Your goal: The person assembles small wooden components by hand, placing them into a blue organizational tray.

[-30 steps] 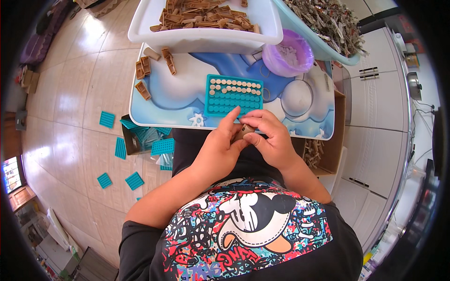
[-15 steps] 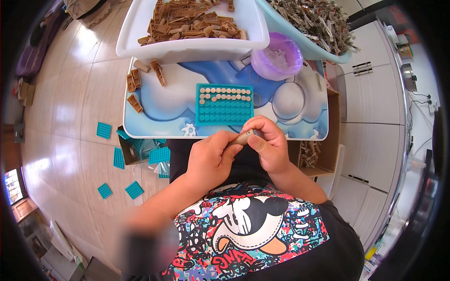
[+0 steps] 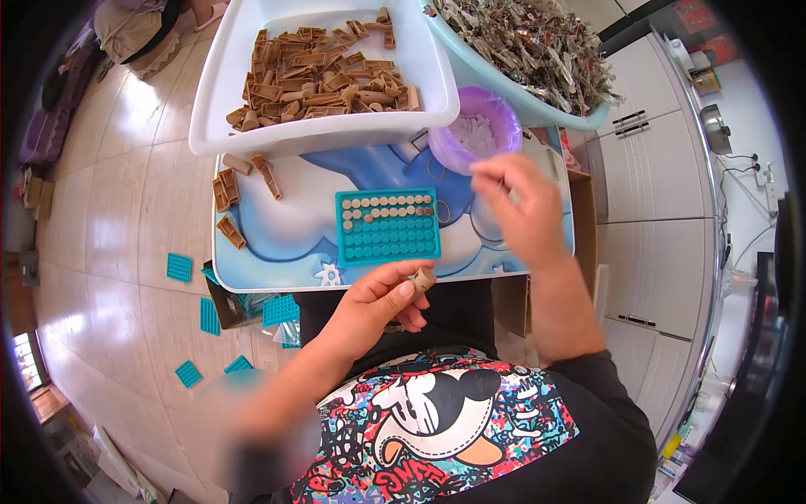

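Observation:
My left hand (image 3: 378,302) is closed round a short tan cylindrical piece (image 3: 424,280), its round end up, just in front of the table edge. My right hand (image 3: 525,202) is raised over the table's right side, beside a purple lined tub (image 3: 504,118) of small whitish pieces (image 3: 473,134). Its thumb and fingertips come together, slightly blurred; whatever they hold is too small to make out. Between the hands and the bins lies a teal tray (image 3: 389,254) with round pockets. Tan round pieces (image 3: 385,202) fill its far rows, and the nearer pockets hold none.
A white bin (image 3: 206,109) of brown plastic parts stands at the back, next to a pale blue basin (image 3: 598,118) of thin translucent parts. Loose brown parts (image 3: 227,191) lie at the table's left. Teal trays (image 3: 179,267) are scattered on the floor; boxes flank the table.
My right hand has left the tan cylinder and moved up and right toward the purple tub. My left hand keeps the cylinder, now tilted upward. The view has shifted slightly.

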The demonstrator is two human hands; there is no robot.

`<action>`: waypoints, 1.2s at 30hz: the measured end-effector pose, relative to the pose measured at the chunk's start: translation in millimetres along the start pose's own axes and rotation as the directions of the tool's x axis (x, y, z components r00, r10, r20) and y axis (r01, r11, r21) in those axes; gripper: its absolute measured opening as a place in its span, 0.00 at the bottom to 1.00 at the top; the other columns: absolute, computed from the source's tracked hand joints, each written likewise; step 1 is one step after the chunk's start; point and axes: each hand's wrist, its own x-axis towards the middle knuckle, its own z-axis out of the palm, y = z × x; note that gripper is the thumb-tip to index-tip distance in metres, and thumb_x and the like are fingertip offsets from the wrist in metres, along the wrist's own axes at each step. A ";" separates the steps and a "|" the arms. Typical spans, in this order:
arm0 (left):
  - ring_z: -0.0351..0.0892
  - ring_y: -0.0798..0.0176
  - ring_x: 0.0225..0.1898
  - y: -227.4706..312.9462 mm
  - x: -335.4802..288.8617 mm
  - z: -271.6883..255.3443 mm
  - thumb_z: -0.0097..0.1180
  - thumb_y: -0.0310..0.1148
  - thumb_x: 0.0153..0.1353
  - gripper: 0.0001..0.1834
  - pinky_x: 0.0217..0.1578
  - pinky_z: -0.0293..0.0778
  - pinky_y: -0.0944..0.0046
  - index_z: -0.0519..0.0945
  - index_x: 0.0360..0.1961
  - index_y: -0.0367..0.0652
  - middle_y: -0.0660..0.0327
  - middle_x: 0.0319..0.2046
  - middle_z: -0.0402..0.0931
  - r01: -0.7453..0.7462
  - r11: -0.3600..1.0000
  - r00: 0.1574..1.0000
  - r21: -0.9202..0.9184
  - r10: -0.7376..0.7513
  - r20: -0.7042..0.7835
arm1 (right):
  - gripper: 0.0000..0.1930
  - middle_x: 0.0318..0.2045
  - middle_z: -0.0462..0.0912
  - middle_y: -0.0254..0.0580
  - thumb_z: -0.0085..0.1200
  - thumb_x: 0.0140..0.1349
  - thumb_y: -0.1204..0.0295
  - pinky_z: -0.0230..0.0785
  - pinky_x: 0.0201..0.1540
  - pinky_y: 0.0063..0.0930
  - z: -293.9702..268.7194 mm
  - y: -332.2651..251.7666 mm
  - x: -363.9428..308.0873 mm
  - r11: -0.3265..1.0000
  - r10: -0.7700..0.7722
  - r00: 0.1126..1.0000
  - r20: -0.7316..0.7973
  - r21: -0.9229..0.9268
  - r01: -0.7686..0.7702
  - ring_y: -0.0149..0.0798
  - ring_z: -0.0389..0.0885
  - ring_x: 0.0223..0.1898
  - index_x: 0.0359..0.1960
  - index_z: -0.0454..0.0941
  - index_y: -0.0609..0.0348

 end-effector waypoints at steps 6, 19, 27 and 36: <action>0.78 0.63 0.39 -4.7 6.3 1.7 0.44 0.34 0.67 0.16 0.42 0.74 0.65 0.66 0.54 0.43 0.57 0.42 0.72 -0.068 0.997 0.995 -0.043 0.071 0.070 | 0.09 0.32 0.80 0.49 0.50 0.54 0.75 0.70 0.37 0.42 7.7 57.5 75.2 0.808 0.008 0.962 0.274 -0.568 0.155 0.51 0.79 0.35 0.36 0.79 0.56; 0.79 0.61 0.40 -2.1 -0.6 3.4 0.50 0.32 0.63 0.18 0.43 0.75 0.62 0.68 0.54 0.42 0.56 0.41 0.74 -0.068 0.991 0.998 -0.119 0.066 -0.018 | 0.15 0.38 0.80 0.53 0.51 0.51 0.77 0.71 0.45 0.41 13.0 64.7 89.6 0.879 0.173 0.909 0.379 -0.476 0.032 0.53 0.79 0.41 0.42 0.78 0.53; 0.78 0.63 0.40 -4.6 1.9 5.7 0.51 0.34 0.64 0.17 0.43 0.75 0.64 0.71 0.53 0.42 0.57 0.40 0.76 -0.083 0.983 0.995 -0.166 0.072 -0.072 | 0.11 0.37 0.80 0.53 0.52 0.50 0.75 0.71 0.44 0.43 23.2 60.7 102.5 0.733 0.373 0.842 0.389 -0.680 -0.011 0.54 0.79 0.40 0.37 0.80 0.55; 0.78 0.61 0.42 -5.5 4.0 1.2 0.50 0.33 0.64 0.18 0.44 0.75 0.63 0.70 0.52 0.37 0.55 0.43 0.75 -0.072 0.973 0.990 -0.221 0.044 -0.132 | 0.09 0.31 0.82 0.48 0.53 0.53 0.74 0.72 0.38 0.33 -7.4 36.4 78.5 0.916 0.139 0.981 0.133 -0.393 -0.076 0.44 0.81 0.35 0.36 0.80 0.58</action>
